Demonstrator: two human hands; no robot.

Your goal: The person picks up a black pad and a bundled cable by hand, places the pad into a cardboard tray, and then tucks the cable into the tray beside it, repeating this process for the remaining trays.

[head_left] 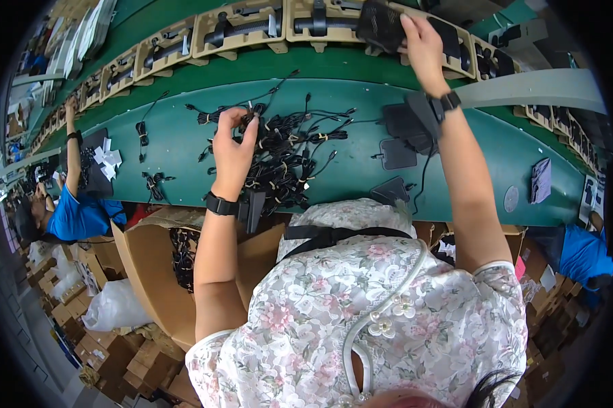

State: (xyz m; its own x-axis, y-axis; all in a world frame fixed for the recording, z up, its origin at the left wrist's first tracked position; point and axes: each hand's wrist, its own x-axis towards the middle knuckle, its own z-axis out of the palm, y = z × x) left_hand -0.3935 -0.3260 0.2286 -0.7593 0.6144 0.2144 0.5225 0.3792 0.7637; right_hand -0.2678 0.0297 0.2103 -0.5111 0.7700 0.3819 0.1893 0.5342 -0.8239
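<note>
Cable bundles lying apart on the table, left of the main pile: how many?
2. Far bundle, toward the table's far edge; near bundle, close to its near edge. The left hand may hide another.

Counts by kind. Hands of the wearer: two, one left hand and one right hand. Black wristbands: two. Dark flat object at the right hand: one. Black cables: one large heap, its bundles too tangled to number, and two separate bundles to its left. Dark flat pads on the table: at least three. Pale round disc: one. Folded grey item: one. Beige trays: at least five. Blue-shirted co-workers: two.
</note>
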